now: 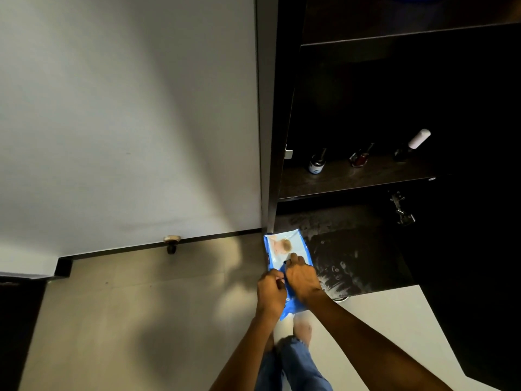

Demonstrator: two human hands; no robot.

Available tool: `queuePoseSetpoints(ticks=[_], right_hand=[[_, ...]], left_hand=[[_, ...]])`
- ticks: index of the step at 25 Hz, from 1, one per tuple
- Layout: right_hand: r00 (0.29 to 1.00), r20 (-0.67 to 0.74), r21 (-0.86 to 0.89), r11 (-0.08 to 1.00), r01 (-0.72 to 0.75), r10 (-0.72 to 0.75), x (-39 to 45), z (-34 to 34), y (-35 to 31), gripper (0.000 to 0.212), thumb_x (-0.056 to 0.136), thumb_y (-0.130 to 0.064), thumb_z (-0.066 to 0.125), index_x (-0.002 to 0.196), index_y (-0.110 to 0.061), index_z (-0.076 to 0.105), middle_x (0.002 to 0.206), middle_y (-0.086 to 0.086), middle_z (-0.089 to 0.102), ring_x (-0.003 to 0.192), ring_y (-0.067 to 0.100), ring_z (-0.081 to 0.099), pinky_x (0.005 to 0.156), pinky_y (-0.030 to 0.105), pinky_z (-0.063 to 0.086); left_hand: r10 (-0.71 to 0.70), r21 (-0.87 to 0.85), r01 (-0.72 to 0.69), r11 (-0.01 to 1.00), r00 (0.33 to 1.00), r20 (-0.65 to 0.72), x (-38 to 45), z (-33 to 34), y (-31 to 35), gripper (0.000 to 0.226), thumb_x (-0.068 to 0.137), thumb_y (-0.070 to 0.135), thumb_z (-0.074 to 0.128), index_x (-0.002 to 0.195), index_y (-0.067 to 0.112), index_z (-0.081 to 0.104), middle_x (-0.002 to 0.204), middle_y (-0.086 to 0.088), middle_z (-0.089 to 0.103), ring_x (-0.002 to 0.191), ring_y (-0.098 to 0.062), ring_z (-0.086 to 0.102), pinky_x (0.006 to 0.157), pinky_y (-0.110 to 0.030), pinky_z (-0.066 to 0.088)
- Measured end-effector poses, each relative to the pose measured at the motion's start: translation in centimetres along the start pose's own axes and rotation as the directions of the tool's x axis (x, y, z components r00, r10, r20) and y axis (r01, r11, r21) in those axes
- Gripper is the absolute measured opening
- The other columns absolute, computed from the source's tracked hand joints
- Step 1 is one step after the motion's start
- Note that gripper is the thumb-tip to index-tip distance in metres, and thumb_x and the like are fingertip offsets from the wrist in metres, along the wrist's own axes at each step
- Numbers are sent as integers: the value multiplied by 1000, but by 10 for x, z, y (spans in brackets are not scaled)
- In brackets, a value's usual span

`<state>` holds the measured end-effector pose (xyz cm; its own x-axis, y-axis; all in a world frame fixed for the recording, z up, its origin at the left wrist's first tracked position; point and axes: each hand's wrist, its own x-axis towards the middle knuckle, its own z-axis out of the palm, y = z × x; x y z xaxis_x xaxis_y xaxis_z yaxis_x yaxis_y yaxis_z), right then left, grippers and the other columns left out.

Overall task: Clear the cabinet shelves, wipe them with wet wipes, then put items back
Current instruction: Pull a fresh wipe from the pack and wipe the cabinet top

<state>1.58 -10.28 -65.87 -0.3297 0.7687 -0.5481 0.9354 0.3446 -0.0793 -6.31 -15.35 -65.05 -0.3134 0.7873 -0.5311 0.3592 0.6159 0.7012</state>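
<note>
A blue wet-wipes pack [284,245] lies at the front left corner of the dusty bottom shelf [358,258] of a dark cabinet. My right hand [301,276] presses down on the pack's middle. My left hand [270,290] pinches something small at the pack's near end, likely its flap; the grip point is partly hidden by my fingers. The middle shelf [352,179] holds three small bottles: one with a blue label [317,162], a dark red one [359,158], and one with a white cap [413,145].
The open white cabinet door [127,122] stands to the left with a brass knob [172,240] at its lower edge. A metal hinge [401,207] sits on the cabinet's right side. An upper shelf [394,32] is dark. My bare foot [303,330] rests on the tiled floor.
</note>
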Motion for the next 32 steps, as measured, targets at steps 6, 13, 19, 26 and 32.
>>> queuePoseSetpoints(ticks=[6,13,19,26,32], right_hand=[[999,-51,55,998,-12,15,-4,-2,8,33,97,-4,33,130,-1,40,134,14,41,120,28,49,90,37,47],[998,-53,147,989,-6,14,-5,-3,18,34,98,-8,35,131,-2,37,134,14,44,119,30,50,95,39,45],[1000,0,280,960,13,-14,-6,-7,24,37,94,-18,47,126,-2,38,128,15,47,114,31,52,96,38,43],[997,77,671,739,-58,9,-8,-9,38,14,92,-11,49,78,-11,46,95,10,47,88,21,48,74,26,35],[983,130,854,489,-179,134,-14,-14,42,20,92,-8,52,72,-9,53,77,7,55,71,13,51,56,7,37]], left_hand=[[0,-36,1,999,1000,20,1,3,-8,12,88,5,53,80,13,50,105,-19,63,93,-29,63,81,-37,56],[-14,-115,18,993,999,31,1,3,-14,11,86,4,56,82,12,51,108,-16,62,97,-28,62,76,-29,54],[-1,-95,4,995,1000,31,3,1,-13,14,86,2,56,81,13,49,106,-14,61,96,-26,63,70,-23,51],[36,-4,-36,999,999,-28,8,3,-16,16,78,-9,52,88,-2,61,94,-18,62,91,-32,61,75,-20,42],[8,-7,-8,1000,1000,20,7,0,-16,19,78,-7,58,97,-3,60,102,-22,61,95,-33,60,70,-16,45]])
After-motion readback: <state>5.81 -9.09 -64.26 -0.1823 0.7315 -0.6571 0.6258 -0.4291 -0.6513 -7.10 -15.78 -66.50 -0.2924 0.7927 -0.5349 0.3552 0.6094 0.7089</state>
